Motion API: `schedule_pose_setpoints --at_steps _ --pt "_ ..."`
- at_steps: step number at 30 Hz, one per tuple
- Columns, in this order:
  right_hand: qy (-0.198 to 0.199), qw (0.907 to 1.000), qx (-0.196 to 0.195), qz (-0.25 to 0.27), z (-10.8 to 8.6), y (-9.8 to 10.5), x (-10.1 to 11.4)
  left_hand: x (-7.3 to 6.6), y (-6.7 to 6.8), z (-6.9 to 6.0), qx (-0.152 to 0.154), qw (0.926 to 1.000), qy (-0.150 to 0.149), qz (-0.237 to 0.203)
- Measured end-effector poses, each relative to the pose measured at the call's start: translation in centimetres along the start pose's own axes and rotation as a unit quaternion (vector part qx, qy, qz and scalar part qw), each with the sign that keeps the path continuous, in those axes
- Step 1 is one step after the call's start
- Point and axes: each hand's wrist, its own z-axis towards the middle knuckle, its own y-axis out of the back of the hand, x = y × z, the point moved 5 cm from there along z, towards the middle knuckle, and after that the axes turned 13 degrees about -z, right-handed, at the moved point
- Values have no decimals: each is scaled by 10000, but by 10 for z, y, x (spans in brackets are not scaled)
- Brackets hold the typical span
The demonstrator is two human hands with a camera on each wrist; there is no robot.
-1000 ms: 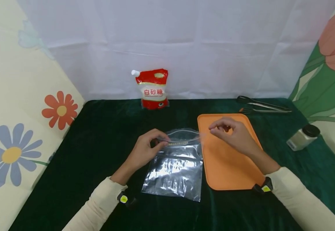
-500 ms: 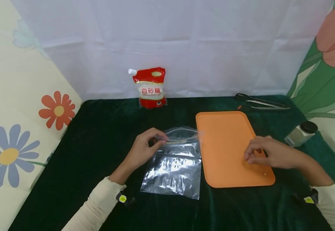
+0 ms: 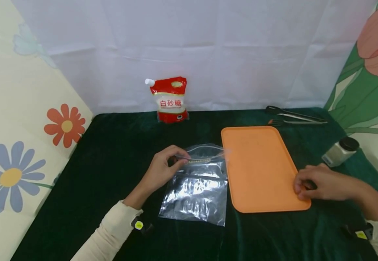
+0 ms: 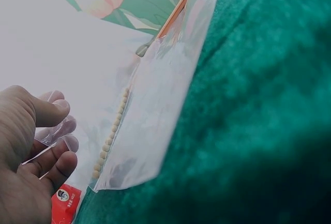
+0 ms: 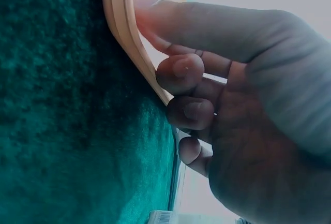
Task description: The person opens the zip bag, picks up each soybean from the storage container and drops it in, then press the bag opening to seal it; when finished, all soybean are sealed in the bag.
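Observation:
The clear zip-lock bag [image 3: 196, 195] lies on the cloth with its mouth parted, and a row of small pale-yellow beans [image 4: 111, 136] rests inside. My left hand [image 3: 162, 166] pinches the left side of the bag's mouth between thumb and fingers. Over the near right corner of the orange tray [image 3: 257, 163], my right hand [image 3: 325, 183] has thumb and index fingertips together, down at the tray surface. They cover the spot where a single bean lay, so the bean itself is hidden. In the right wrist view, the other fingers curl beside the tray's rim [image 5: 121, 12].
A red and white sugar pouch [image 3: 170, 99] with a white cap stands at the back. Tongs [image 3: 296, 117] lie at the back right. A jar [image 3: 340, 152] with a black lid leans at the right, just beyond my right hand. Dark green cloth [image 3: 110, 145] covers the table.
My right hand has moved right and toward me, from beside the bag's mouth to the tray's near right corner, covering the bean seen there. My left hand keeps its grip on the bag.

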Motion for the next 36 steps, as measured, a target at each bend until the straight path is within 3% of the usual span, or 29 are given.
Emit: schedule_pose_setpoints --at_steps 8,16,24,32,36 --pt "-319 9991 236 -173 0 0 2 0 1 0 15 9999 -99 4" --pt "59 9996 -167 -211 2 1 4 0 0 0 5 9999 -113 -5" --pt "-157 9990 -125 -399 3 -3 5 0 1 0 19 9999 -107 4" --pt "-507 9975 85 -487 5 -2 5 34 3 2 -14 10000 -56 74" --pt "-504 9967 -100 -632 3 -3 6 38 4 2 3 9999 -114 59"
